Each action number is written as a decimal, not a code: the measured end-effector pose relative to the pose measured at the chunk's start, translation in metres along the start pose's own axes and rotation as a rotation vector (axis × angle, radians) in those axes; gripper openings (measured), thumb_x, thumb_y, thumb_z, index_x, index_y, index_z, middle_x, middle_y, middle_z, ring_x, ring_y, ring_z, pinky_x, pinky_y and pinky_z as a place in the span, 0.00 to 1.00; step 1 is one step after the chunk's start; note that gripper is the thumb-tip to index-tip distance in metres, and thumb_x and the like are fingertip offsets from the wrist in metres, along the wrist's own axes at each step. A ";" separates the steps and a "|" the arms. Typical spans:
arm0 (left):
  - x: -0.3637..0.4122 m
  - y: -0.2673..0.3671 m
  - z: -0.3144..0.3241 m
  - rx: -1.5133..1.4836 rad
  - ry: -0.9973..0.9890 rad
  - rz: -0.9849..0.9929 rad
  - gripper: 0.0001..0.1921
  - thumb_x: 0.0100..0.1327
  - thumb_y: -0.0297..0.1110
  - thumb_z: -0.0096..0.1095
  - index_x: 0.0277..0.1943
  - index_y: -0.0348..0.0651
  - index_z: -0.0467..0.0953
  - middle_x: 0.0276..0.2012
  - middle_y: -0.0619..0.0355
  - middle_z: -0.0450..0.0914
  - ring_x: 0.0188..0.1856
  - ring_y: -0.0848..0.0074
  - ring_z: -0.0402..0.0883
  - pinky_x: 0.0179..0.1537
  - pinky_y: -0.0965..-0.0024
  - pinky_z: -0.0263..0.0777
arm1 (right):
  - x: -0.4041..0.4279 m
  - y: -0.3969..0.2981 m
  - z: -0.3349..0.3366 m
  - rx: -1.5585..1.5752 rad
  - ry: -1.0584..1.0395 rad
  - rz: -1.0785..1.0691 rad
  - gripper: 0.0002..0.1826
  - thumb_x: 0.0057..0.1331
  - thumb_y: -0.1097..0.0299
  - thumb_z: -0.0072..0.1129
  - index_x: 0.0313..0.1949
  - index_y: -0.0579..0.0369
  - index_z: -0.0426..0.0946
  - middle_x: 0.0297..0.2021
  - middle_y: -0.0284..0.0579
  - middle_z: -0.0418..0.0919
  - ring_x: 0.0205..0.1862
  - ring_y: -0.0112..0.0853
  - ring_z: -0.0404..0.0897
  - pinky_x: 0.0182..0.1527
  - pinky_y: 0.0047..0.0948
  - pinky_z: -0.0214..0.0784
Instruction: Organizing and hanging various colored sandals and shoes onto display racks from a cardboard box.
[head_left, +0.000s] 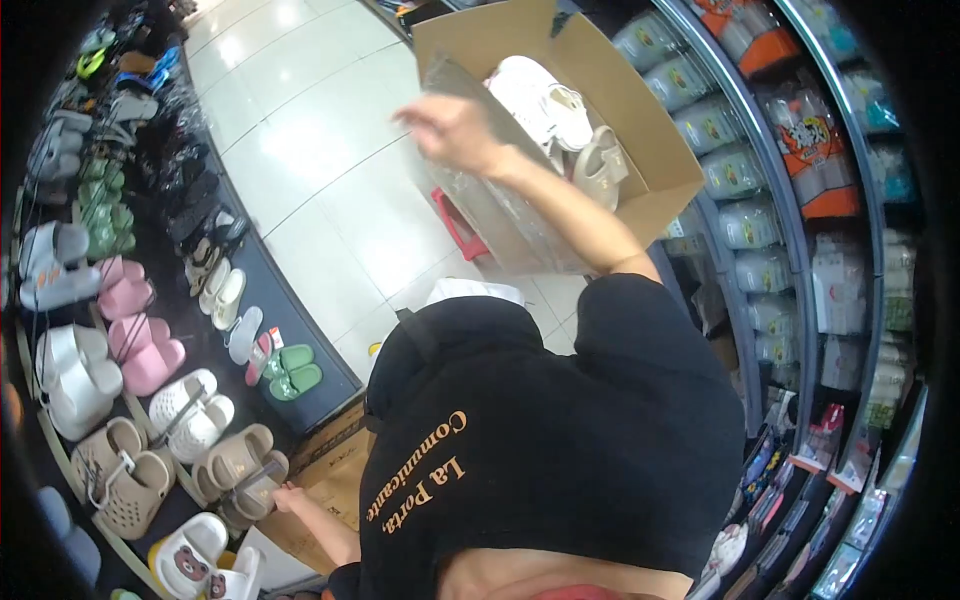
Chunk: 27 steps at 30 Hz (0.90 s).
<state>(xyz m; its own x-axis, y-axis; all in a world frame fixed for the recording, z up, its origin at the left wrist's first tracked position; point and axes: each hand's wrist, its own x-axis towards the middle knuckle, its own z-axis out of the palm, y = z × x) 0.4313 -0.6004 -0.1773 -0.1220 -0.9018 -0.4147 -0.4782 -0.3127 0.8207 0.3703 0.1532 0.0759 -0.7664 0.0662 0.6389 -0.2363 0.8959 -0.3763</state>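
My left hand (291, 496) is at the edge of a beige slide sandal (259, 491) on the left display rack; whether its fingers grip the sandal is unclear. Another beige slide sandal (229, 459) sits beside it. Blurred and with nothing visible in it, my right hand (450, 131) hangs over the near side of an open cardboard box (660, 157), its fingers loosely apart. Inside the box lie white clogs (540, 101) and a beige sandal (600, 169). Clear plastic wrap covers part of the box's near side.
Racks of clogs and slides (127, 480) run along the left, with green slides (292, 371) on a low dark ledge. A red plastic handle (459, 225) shows beside the box. Shelves of packaged goods (750, 225) line the right. A brown carton (330, 480) stands near my left forearm.
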 end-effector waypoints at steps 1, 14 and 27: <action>-0.001 -0.008 -0.011 0.011 -0.007 0.016 0.20 0.57 0.30 0.53 0.49 0.22 0.67 0.44 0.40 0.74 0.41 0.57 0.77 0.34 0.62 0.74 | 0.000 0.025 -0.019 0.039 0.122 0.070 0.07 0.58 0.75 0.57 0.37 0.53 0.79 0.31 0.43 0.81 0.32 0.33 0.81 0.34 0.27 0.72; -0.077 -0.025 0.010 -0.051 -0.084 -0.065 0.24 0.69 0.42 0.40 0.46 0.21 0.65 0.32 0.42 0.78 0.31 0.61 0.79 0.30 0.65 0.76 | -0.230 0.279 -0.176 -0.510 -0.603 1.064 0.15 0.54 0.69 0.50 0.41 0.45 0.80 0.41 0.47 0.79 0.47 0.42 0.77 0.48 0.40 0.69; -0.263 -0.023 0.110 0.383 -0.896 0.102 0.19 0.67 0.39 0.49 0.56 0.38 0.67 0.52 0.50 0.74 0.38 0.72 0.79 0.35 0.73 0.73 | -0.260 0.279 -0.170 -0.618 -0.872 0.773 0.12 0.58 0.66 0.53 0.40 0.50 0.78 0.43 0.46 0.78 0.45 0.43 0.78 0.48 0.40 0.70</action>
<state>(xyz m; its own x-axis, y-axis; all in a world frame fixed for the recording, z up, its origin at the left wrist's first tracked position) 0.3788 -0.3232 -0.1304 -0.7178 -0.3088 -0.6240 -0.6596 0.0148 0.7515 0.6055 0.4602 -0.0809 -0.7657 0.5534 -0.3279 0.5651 0.8222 0.0680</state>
